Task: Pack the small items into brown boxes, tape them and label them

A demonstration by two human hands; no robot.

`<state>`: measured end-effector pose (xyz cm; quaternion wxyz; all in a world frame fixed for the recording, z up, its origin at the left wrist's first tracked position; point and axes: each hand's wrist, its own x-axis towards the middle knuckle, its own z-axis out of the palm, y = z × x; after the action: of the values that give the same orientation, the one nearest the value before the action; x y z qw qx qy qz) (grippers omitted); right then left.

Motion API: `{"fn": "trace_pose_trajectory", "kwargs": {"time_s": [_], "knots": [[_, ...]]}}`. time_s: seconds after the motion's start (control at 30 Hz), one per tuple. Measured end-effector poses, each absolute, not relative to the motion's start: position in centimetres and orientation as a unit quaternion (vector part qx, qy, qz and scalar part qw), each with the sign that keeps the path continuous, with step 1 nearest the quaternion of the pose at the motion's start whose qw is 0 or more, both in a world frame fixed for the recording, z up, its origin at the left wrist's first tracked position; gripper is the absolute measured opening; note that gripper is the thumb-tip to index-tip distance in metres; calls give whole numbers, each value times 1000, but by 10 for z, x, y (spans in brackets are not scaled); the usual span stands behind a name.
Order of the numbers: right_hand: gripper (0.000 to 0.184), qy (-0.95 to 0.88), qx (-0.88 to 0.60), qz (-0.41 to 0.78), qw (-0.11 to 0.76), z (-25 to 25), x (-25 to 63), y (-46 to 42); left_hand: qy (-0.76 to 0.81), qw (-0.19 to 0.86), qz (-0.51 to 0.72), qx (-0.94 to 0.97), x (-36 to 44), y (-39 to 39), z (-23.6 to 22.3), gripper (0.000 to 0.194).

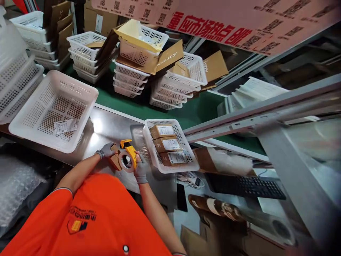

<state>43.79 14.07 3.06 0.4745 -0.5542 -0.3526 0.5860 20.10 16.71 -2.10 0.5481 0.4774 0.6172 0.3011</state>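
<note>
My left hand, in a grey glove, is closed on a small brown cardboard box over the shiny metal table. My right hand, also gloved, grips a yellow tape dispenser with its roll pressed against the box. Just right of my hands stands a white plastic basket holding three labelled brown boxes.
A large white basket with a paper label in it sits tilted at the left. Stacks of white baskets and cardboard stand on the green surface behind. A black keyboard lies lower right. Bubble wrap lies at lower left.
</note>
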Motion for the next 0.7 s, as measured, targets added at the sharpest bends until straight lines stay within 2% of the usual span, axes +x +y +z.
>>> {"fn": "trace_pose_trajectory", "kwargs": {"time_s": [0.1,0.23,0.3,0.37,0.47,0.7], "knots": [[61,-366,-552,593,458,29,442,140,657,519,325,440,201,166,-2,72],[57,-439,-553,536,463,31,441,135,709,451,391,376,199,168,24,36],[56,-475,-554,507,459,31,439,133,698,499,373,354,198,172,36,49],[55,-518,-552,486,436,30,439,131,659,594,354,296,199,175,45,60],[55,-561,-538,481,404,27,440,132,605,678,361,211,200,177,56,51],[63,-575,-516,520,363,30,433,137,644,650,349,202,201,178,54,43]]}}
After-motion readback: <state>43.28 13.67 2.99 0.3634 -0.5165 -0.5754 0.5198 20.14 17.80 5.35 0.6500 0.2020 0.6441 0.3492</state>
